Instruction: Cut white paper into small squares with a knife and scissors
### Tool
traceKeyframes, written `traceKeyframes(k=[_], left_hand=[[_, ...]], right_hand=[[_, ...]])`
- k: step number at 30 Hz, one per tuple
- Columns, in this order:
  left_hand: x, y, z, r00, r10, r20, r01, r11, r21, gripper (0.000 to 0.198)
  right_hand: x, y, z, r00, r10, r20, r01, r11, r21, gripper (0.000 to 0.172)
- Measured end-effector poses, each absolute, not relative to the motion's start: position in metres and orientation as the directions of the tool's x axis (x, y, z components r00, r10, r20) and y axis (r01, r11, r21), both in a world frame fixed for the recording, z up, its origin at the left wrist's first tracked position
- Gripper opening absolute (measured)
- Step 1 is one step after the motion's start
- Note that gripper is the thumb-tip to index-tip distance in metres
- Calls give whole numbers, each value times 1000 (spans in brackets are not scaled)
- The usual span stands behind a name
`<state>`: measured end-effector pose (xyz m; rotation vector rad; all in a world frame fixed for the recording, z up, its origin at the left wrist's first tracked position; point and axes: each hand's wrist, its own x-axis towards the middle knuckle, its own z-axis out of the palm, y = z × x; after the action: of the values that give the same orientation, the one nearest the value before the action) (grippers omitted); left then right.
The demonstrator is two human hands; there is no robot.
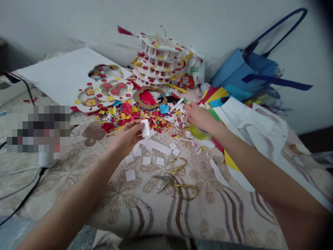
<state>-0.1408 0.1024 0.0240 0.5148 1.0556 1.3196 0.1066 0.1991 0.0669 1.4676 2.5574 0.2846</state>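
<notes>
My left hand pinches a small white paper piece near the middle of the cloth. To the right, my right hand reaches into the scrap pile, its fingers bent beside white paper bits; whether they grip anything is too small to make out. Several white paper squares and a white strip lie below my left hand. Gold-handled scissors rest with blades apart nearer to me. Red, yellow and blue scraps are heaped between and beyond my hands.
Behind the scraps stands a tiered white paper structure. Flower-decorated pieces overlap a white sheet at left. A blue bag and white cut sheets are at right. Cables run along the left side.
</notes>
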Motion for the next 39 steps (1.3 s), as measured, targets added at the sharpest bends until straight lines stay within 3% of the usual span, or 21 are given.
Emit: traceKeyframes(k=[3,8,10,16,22,25,29,32,36,39], left_hand=[[-142,103,23,-92,941,-326,-517,235,823,17],[-143,104,19,-83,944,-320,-516,234,824,18],[-142,103,18,-79,944,-321,-516,237,823,17],[-142,105,19,-87,943,-322,-515,234,825,16],[-146,107,22,-97,947,-306,-515,215,830,12],[-148,108,24,-114,943,-314,-513,215,831,10],[-151,108,25,-125,949,-288,-525,183,831,12],[-154,109,26,-119,957,-266,-545,161,823,14],[-156,110,27,-140,953,-268,-547,151,824,13],[-157,110,28,-156,950,-271,-538,148,830,12]], right_hand=[[106,201,73,-487,874,0,855,476,205,29],[115,164,49,-599,769,-224,773,628,86,9],[119,151,37,-605,759,-241,765,638,89,13],[111,163,39,-563,814,-145,810,578,100,18],[94,203,55,-426,901,87,902,415,115,31],[92,203,53,-413,897,160,910,411,44,31],[88,180,39,-587,809,36,799,586,-138,16],[77,163,25,-648,761,-19,748,631,-205,11],[49,150,9,-612,791,1,777,601,-186,23],[34,145,4,-586,810,5,802,580,-143,19]])
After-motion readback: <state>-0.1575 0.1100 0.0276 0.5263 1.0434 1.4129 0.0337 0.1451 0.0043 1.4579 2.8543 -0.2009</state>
